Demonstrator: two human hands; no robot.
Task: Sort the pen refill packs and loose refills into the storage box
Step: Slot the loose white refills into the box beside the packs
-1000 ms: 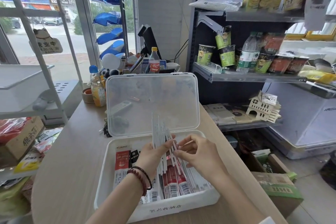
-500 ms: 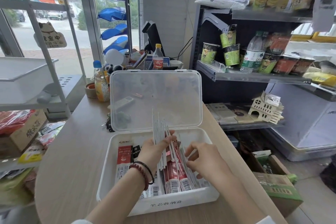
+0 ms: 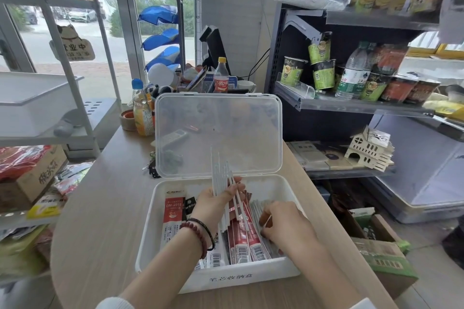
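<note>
Grip, left: left hand (image 3: 214, 202) holds a fanned bundle of loose refills (image 3: 221, 178), white and upright, above the middle of the box; a beaded bracelet (image 3: 198, 233) circles the wrist.
Grip, right: right hand (image 3: 285, 224) sits low in the box's right side, fingers curled, thumb and forefinger pinching a single refill (image 3: 267, 220).
Box: white storage box (image 3: 226, 281) on the wooden counter (image 3: 100, 208); its clear lid (image 3: 218, 133) stands open behind.
Box contents: a red-and-white pack (image 3: 173, 211) lies flat at the left, red refill packs (image 3: 246, 238) in the middle with barcodes toward the front wall, grey refills (image 3: 258, 208) at the right, under the right hand.
Counter beyond: orange drink bottle (image 3: 141, 113) and cola bottle (image 3: 221, 78) behind the lid.
Shelf, right: cup noodles (image 3: 293, 70) and a water bottle (image 3: 352, 70).
</note>
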